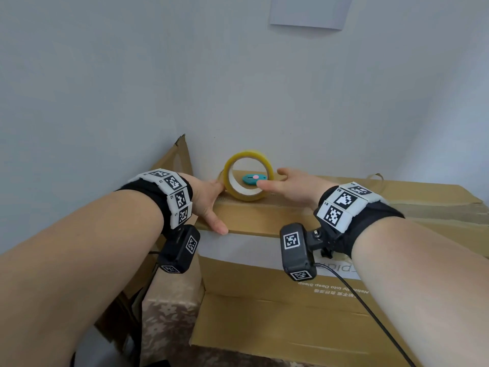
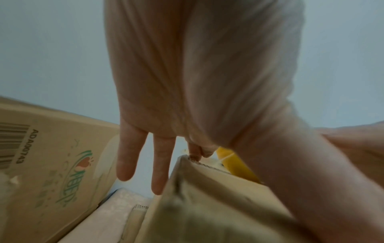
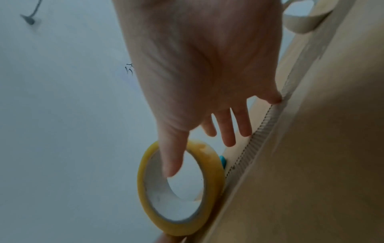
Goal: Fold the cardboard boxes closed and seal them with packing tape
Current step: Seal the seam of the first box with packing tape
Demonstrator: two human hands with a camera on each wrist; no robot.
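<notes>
On top of the big cardboard box, near its left end and close to the pale wall, a roll of yellow packing tape stands on its edge, upright like a wheel. Its open core faces the person, so the axis through the hole runs from the person toward the wall, and the box's long side stretches off to the right. Behind the roll, seen through the hole, a small teal cutter lies flat on the box top.

Both hands flank the roll. The left hand rests at the box's left corner, fingers straight and spread, thumb laid along the front edge; whether its fingertips touch the roll I cannot tell. The right hand reaches in from the right with fingers spread and relaxed, thumb pointing at the roll's near rim; in the right wrist view that thumb lies across the core opening. Neither hand is closed around anything.

A second, printed box leans at the left.
</notes>
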